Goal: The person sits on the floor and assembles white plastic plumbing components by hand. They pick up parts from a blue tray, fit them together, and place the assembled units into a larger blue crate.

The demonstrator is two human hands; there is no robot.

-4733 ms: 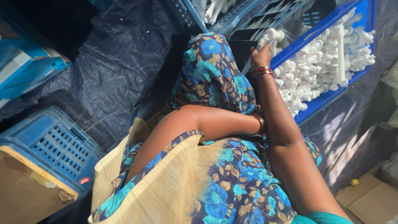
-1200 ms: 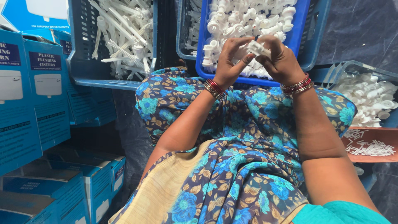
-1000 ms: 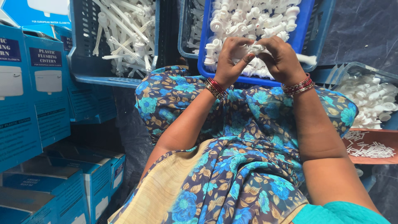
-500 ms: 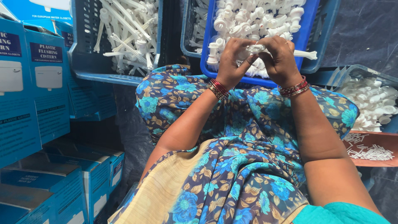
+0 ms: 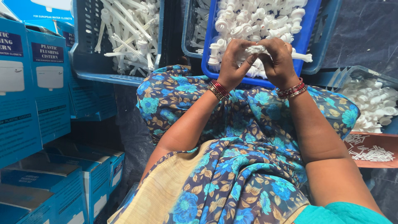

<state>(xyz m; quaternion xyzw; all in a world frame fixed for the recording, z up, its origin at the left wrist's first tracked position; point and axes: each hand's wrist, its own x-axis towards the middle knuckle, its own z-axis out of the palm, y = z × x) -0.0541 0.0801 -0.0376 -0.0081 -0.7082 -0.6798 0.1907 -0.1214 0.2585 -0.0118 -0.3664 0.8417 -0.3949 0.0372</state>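
My left hand (image 5: 233, 63) and my right hand (image 5: 281, 60) meet over my lap, both closed on one white plastic fitting (image 5: 258, 49) whose stem (image 5: 302, 57) sticks out to the right past my right hand. Directly behind my hands stands a bright blue crate (image 5: 309, 29) heaped with similar white plastic fittings (image 5: 257, 18). Red and gold bangles circle both wrists. My knees, under blue floral cloth (image 5: 248, 120), reach up to the crate's front edge.
A dark blue crate (image 5: 89, 62) of long white plastic rods stands at the back left. Stacked blue cartons (image 5: 35, 91) fill the left side. At right, a grey-blue crate (image 5: 373, 99) holds white caps, and an orange tray (image 5: 373, 151) holds small white pins.
Earlier my right hand reached alone into the blue crate. Since then the view swung left, and both hands now work one fitting together, drifting slightly upward over the last second.
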